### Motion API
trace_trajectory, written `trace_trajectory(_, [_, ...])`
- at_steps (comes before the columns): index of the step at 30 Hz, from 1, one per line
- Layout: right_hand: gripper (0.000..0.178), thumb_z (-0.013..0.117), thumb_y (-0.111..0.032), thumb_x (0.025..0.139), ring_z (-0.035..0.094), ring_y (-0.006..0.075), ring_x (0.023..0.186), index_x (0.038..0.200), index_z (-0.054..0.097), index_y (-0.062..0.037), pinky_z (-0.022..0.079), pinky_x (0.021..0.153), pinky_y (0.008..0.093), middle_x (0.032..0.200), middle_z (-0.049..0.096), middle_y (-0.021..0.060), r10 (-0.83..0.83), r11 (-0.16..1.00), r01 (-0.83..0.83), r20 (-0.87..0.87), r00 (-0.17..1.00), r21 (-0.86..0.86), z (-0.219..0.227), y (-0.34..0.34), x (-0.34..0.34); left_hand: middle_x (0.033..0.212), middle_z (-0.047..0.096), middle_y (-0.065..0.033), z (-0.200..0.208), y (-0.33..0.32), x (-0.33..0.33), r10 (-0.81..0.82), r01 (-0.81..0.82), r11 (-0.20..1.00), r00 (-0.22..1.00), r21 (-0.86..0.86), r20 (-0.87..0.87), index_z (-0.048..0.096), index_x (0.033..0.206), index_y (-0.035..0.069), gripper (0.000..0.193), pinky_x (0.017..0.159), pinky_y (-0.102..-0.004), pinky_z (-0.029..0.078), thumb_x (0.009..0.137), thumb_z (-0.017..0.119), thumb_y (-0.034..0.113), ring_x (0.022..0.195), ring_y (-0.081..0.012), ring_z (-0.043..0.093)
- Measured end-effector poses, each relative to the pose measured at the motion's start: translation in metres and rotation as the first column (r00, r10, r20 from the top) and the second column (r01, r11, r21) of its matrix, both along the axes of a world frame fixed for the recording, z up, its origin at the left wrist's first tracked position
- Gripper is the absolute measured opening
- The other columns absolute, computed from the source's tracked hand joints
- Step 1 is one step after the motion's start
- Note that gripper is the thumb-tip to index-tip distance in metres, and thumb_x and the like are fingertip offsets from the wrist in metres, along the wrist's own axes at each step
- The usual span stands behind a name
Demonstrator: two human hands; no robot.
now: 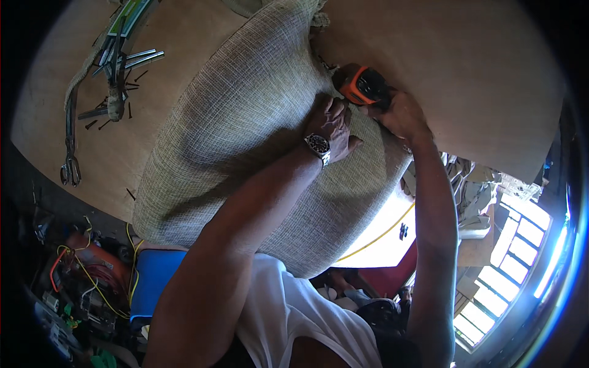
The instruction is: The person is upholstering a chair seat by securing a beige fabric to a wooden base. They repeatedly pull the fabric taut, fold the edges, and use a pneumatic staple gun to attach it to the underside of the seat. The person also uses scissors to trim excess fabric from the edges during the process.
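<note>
A large padded piece covered in grey-beige woven fabric (245, 92) lies across the work table in front of me. My left hand (332, 126), with a watch (318, 145) on its wrist, presses on the fabric near its right edge. Its fingers are bent down into the cloth and the thumb stands apart. Closed around an orange-and-black handheld power tool (364, 87), my right hand (403, 115) is just right of the left one. The tool's front end meets the fabric's far-right edge, where my hand and its body hide the contact point.
On the brown table (466, 73), scissors (70, 170), silver metal strips (144, 59) and several dark screws (130, 110) lie at the left. A yellow cable (380, 234) runs below the padded piece. Tangled cables and an orange object (101, 260) are at lower left, beside a blue surface (153, 276).
</note>
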State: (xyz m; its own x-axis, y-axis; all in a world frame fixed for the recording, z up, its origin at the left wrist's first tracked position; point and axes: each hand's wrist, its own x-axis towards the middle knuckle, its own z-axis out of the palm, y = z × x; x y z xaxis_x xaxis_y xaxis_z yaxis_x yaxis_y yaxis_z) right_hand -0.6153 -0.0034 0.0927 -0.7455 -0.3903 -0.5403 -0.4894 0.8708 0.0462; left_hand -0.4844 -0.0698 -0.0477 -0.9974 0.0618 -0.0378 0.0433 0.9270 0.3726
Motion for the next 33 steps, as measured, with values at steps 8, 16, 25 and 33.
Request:
trace_trajectory(8, [0.060,0.081,-0.049,0.078,0.070,0.0353,0.112,0.126,0.072,-0.0138,0.052,0.098,0.0448,0.116,0.074,0.0170,0.041,0.998,-0.047,-0.140,0.989,-0.043,0.008,0.004,0.011,0.141,0.058,-0.0127,0.002,-0.004,0.003,0.041,-0.036,0.994,0.998,0.100,-0.056,0.057,0.137,-0.005,0.081,0.114,-0.0443,0.027,0.097,0.047,0.065,0.135,-0.0247,0.044])
trace_trajectory(16, [0.060,0.079,-0.051,0.080,0.068,0.0350,0.115,0.129,0.070,-0.0180,0.053,0.099,0.0457,0.122,0.073,0.0150,0.019,0.996,-0.010,-0.109,0.994,0.083,0.028,-0.015,0.006,0.138,0.058,-0.0132,-0.003,-0.003,0.003,0.052,-0.041,0.993,0.995,0.114,-0.087,0.059,0.133,-0.005,0.081,0.109,-0.0414,0.030,0.096,0.048,0.066,0.131,-0.0238,0.046])
trace_trajectory(25, [0.057,0.079,-0.043,0.081,0.068,0.0343,0.116,0.132,0.068,-0.0192,0.052,0.101,0.0458,0.124,0.072,0.0150,0.023,0.992,-0.006,-0.135,0.991,0.130,0.010,-0.010,0.014,0.135,0.061,-0.0117,-0.001,-0.006,-0.001,0.069,-0.054,0.988,0.992,0.141,-0.107,0.057,0.135,-0.004,0.079,0.110,-0.0417,0.029,0.097,0.048,0.065,0.130,-0.0223,0.047])
trace_trajectory(33, [0.056,0.079,-0.040,0.082,0.068,0.0331,0.116,0.134,0.067,-0.0244,0.052,0.101,0.0455,0.124,0.072,0.0134,0.007,0.981,0.035,-0.211,0.977,0.193,0.009,-0.023,0.022,0.131,0.062,-0.0128,-0.007,-0.003,-0.002,0.048,-0.035,0.994,0.991,0.107,-0.128,0.057,0.135,-0.006,0.082,0.107,-0.0418,0.031,0.098,0.046,0.066,0.128,-0.0241,0.047])
